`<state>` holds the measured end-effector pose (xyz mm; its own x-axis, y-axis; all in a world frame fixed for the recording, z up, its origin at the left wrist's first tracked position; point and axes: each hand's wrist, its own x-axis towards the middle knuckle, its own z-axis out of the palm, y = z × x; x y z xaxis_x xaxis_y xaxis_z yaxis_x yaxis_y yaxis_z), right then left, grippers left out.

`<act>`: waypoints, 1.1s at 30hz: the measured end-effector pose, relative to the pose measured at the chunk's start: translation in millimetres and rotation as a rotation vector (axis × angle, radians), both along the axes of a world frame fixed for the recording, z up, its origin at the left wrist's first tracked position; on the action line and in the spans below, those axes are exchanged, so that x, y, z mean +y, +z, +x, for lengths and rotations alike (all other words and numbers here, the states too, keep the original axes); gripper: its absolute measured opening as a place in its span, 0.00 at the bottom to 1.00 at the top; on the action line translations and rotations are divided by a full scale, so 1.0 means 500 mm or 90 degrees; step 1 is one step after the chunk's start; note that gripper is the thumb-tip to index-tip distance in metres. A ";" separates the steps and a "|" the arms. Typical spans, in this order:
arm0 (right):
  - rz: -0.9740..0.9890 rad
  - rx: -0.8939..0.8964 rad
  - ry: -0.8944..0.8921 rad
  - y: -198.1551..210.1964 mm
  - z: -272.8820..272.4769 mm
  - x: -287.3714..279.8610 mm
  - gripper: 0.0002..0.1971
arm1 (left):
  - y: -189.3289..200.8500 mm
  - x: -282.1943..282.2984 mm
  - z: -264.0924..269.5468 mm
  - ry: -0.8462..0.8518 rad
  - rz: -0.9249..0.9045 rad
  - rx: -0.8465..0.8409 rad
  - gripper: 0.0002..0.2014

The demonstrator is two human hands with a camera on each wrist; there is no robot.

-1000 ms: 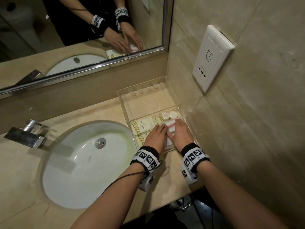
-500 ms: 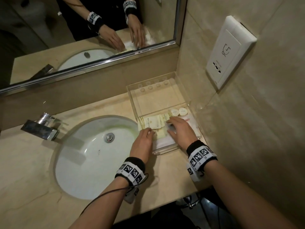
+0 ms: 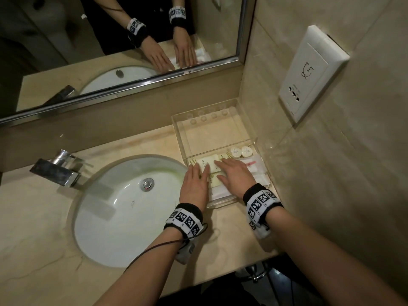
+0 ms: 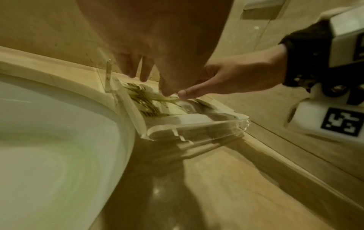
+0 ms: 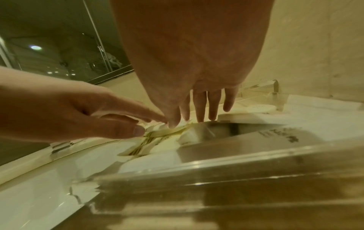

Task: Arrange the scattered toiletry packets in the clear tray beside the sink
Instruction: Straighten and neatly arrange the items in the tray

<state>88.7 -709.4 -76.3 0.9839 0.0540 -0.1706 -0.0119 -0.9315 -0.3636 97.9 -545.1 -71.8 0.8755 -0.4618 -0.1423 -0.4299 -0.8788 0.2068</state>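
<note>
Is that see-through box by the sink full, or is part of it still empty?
Partly empty. The clear plastic tray has a bare far section; the cream toiletry packets and two small round white containers sit in its near part.

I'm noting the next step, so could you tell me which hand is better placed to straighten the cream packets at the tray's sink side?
Probably the left hand: its fingers already lie flat on the cream packets by the tray wall nearest the sink. The right hand sits further toward the wall side.
</note>
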 end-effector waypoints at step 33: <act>0.699 0.180 -0.757 -0.041 -0.160 -0.091 0.14 | -0.002 0.075 -0.047 0.475 -0.420 0.523 0.12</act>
<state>8.9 -755.1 -96.7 0.5055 -0.4548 -0.7332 -0.6655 0.3352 -0.6668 74.5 -507.9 -72.8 0.7153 -0.0902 -0.6929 0.5778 -0.4813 0.6591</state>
